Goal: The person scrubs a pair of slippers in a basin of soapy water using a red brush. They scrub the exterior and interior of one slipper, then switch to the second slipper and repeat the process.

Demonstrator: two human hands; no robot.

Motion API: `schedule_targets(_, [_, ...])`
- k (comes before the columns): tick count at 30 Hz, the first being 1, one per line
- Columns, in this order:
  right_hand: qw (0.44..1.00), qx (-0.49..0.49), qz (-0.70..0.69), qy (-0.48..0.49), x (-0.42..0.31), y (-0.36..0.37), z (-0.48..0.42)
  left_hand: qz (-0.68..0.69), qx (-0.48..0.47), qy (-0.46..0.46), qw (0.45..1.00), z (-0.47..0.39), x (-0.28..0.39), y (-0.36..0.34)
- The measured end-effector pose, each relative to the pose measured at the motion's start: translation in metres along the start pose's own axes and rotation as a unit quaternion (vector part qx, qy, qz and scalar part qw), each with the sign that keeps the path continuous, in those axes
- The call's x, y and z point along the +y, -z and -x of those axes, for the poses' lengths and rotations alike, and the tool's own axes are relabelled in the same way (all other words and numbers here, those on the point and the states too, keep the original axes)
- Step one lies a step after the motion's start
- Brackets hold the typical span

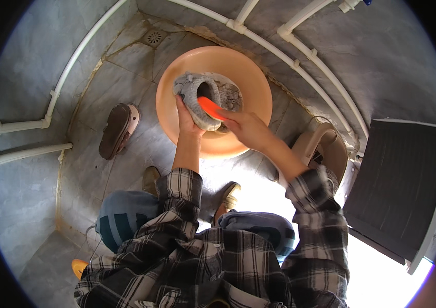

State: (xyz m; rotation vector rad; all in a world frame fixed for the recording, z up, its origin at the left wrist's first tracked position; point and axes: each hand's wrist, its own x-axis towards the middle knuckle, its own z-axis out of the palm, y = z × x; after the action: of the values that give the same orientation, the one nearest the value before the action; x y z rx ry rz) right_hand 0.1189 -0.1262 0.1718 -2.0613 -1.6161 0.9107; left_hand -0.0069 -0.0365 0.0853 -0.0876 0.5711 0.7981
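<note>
Over an orange plastic basin (171, 127) I hold a grey fabric shoe (195, 98) in my left hand (188, 117), its dark opening turned up and to the right. My right hand (247, 129) grips an orange brush (211, 107) laid against the shoe near the opening. The brush's bristles are hidden from this angle. Murky water with foam (230, 94) shows at the bottom of the basin, to the right of the shoe.
A brown slipper or shoe (116, 131) lies on its side left of the basin. Behind my right forearm stands a beige bucket (337, 150) with a handle. White pipes (268, 46) run along the tiled walls. A floor drain (154, 37) sits in the far corner. A dark panel (399, 184) stands at the right.
</note>
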Motion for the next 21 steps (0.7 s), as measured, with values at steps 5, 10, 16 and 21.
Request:
schedule_targets(5, [0.995, 0.03, 0.089, -0.034, 0.016, -0.003, -0.051, 0.021, -0.032, 0.046, 0.998, -0.013, -0.033, 0.019])
schedule_targets(10, [0.999, 0.018, 0.044, 0.024, -0.013, -0.031, -0.022, 0.0, -0.05, -0.013, 0.999, -0.016, 0.001, 0.032])
schedule_targets(16, [0.994, 0.021, 0.095, -0.048, 0.018, 0.019, -0.005, 0.014, -0.061, 0.064, 0.996, -0.014, -0.043, 0.008])
schedule_targets(21, [0.999, 0.031, 0.005, -0.031, 0.028, -0.011, -0.04, 0.042, -0.067, 0.07, 0.994, -0.019, -0.04, 0.012])
